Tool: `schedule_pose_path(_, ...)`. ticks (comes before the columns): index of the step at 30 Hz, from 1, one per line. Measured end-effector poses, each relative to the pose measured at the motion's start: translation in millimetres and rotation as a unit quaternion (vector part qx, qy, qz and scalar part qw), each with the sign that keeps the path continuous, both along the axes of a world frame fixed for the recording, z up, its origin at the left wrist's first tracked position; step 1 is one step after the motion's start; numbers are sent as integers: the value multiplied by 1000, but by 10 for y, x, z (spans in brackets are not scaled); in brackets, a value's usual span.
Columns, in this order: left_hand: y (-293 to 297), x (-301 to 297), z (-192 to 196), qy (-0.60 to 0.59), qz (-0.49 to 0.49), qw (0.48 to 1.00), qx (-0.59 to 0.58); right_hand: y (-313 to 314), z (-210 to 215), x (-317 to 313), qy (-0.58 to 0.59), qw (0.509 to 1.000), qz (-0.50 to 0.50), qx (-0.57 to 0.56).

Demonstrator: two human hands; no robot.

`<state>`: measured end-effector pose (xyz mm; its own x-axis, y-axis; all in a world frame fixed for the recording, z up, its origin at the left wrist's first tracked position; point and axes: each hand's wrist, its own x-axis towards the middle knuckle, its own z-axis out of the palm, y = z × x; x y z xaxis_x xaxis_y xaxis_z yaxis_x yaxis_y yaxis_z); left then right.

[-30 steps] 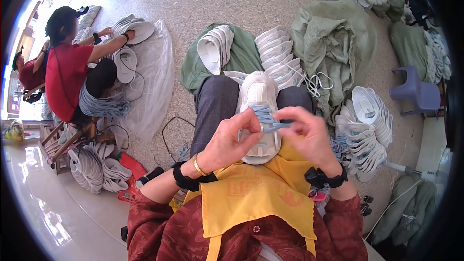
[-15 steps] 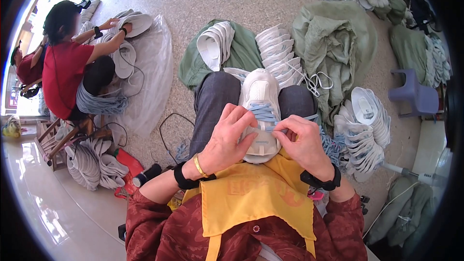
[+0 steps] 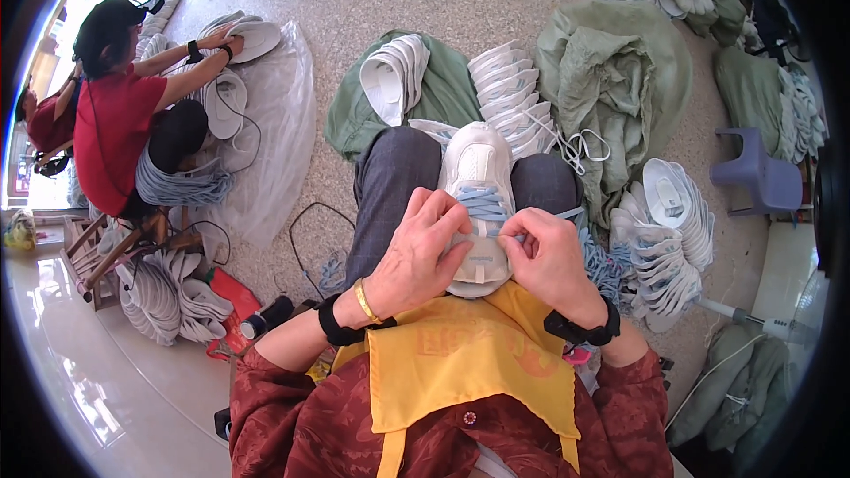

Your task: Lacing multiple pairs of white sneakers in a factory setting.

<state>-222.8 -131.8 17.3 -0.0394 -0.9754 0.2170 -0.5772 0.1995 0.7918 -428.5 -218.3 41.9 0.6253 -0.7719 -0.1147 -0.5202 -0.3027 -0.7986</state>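
Observation:
A white sneaker (image 3: 478,159) lies between my knees, toe pointing away from me. Light blue shoelace (image 3: 482,204) crosses its upper part, and the pale tongue (image 3: 479,258) is nearest to me. My left hand (image 3: 412,252) is closed on the left side of the sneaker's opening, thumb against the tongue. On the opposite side, my right hand (image 3: 551,257) pinches at the eyelet edge, fingertips together. A blue strand shows behind this hand; the bit within its pinch is mostly hidden.
Stacked white shoe uppers (image 3: 513,93) and a green cloth sack (image 3: 611,80) lie ahead. More uppers (image 3: 668,243) and a bundle of blue laces (image 3: 606,261) are at my right, near a purple stool (image 3: 757,173). A co-worker in red (image 3: 119,115) handles shoes at left.
My right hand has shifted slightly at the shoe's right edge, and the blue strand across the tongue no longer shows. My left hand stays put. The co-worker's hands have come closer together.

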Motion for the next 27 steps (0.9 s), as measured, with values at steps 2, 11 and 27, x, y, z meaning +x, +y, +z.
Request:
schedule_pose_path(2, -5, 1, -4, 1, -1, 1000, -2, 5, -70, -6, -13, 997, -28, 66)
schedule_pose_path(11, 4, 26, -44, 9, 2, 1000, 2, 54, -14, 45, 10, 999, 18, -37)
schedule_pose_path(27, 6, 29, -89, 8, -2, 1000, -14, -11, -19, 96, 44, 997, 36, -49)
